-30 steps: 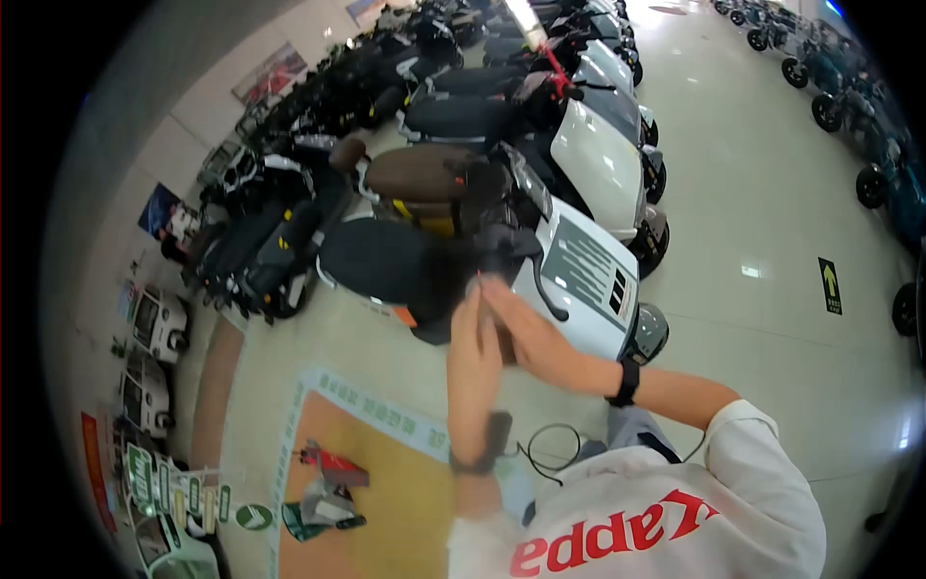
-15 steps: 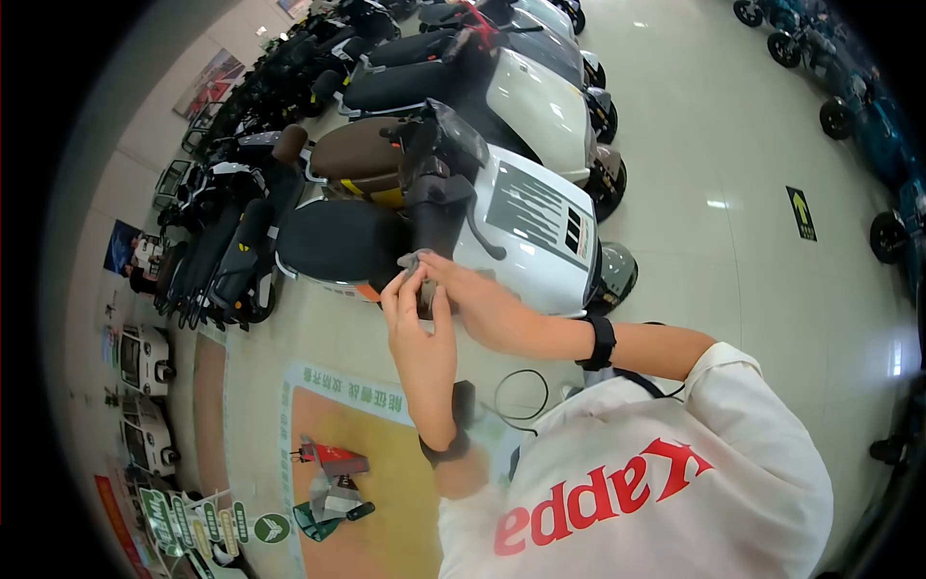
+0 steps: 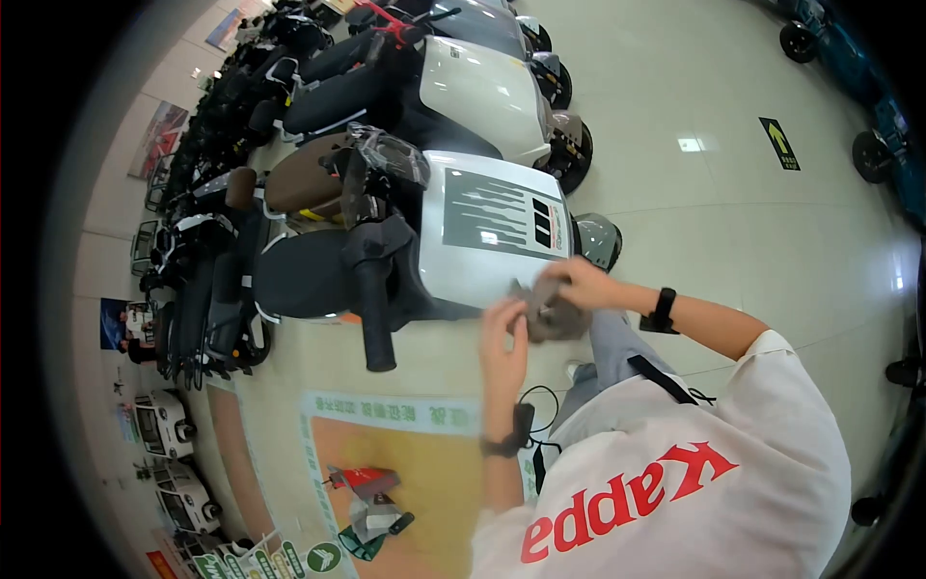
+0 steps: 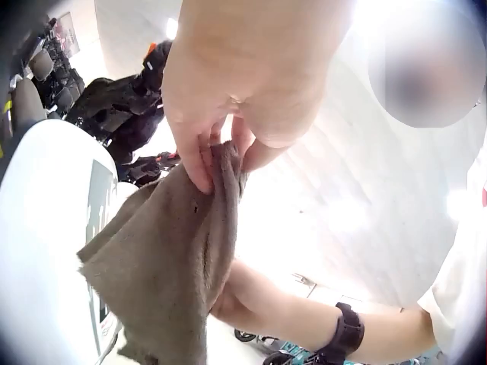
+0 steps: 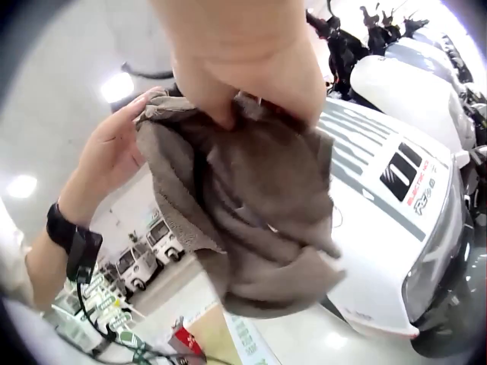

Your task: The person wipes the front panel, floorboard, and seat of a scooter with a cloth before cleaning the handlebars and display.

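1. Dark parked scooters [image 3: 217,280] stood left of the white, grey-striped plastic panel [image 3: 492,217].
2. Beside it, the left hand [image 3: 502,347] pinched a brown-grey fabric cloth [image 3: 558,323].
3. Beyond, the right hand [image 3: 581,284] gripped the cloth too; spaced pinches likely controlled its folds best.

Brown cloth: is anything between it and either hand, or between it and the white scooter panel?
Nothing visible: left hand and right hand both grip the brown cloth, and nothing else shows between it and the white scooter panel.

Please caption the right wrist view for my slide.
Left hand and right hand hold a brown cloth beside a white scooter.
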The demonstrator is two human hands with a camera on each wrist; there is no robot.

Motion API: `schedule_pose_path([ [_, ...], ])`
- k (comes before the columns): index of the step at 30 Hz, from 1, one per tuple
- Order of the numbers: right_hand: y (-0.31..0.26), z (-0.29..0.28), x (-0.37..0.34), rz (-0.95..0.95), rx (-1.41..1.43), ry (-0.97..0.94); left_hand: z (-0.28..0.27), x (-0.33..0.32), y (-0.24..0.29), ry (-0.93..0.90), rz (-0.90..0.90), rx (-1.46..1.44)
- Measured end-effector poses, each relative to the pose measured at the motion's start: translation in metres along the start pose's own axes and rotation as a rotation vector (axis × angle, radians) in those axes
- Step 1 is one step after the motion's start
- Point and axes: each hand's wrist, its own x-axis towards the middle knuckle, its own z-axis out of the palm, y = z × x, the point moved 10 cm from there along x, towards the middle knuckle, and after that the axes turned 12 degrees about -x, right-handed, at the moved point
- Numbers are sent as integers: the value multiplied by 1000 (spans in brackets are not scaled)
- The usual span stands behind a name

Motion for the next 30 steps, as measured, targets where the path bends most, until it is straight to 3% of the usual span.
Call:
schedule_pose_path([
  [2,-5,-48,29,-6,-49,319,-2,24,25,118,221,162],
  [4,-23,-62,63,-107,-34,452,-7,46,14,187,181,196],
  [6,-32,-36,93,-185,-192,400,-15,62,-4,270,137,228],
  [8,-16,15,109,-280,-194,205,-32,56,-36,378,77,249],
  [10,-2,44,98,-320,-248,123,-36,35,-64,400,-88,319],
  [11,2,54,93,-381,-336,88,-32,23,-80,365,-151,408],
  [16,32,61,82,-468,-200,-45,21,10,-110,189,-371,791],
  [18,27,55,85,-585,-169,-132,19,14,-118,367,-480,588],
  [19,30,50,89,-596,-154,-150,28,28,-119,346,-500,590],
  [21,44,36,98,-550,-110,-139,25,41,-123,625,-638,259],
  [22,52,29,103,-534,-81,-124,33,57,-123,614,-652,263],
  [24,80,9,113,-497,-84,-97,70,107,-111,336,-487,631],
  [26,122,-21,129,-277,-148,9,94,143,-123,253,-364,548],
  [30,191,-42,147,-180,-75,132,126,198,-147,166,-246,548],
])
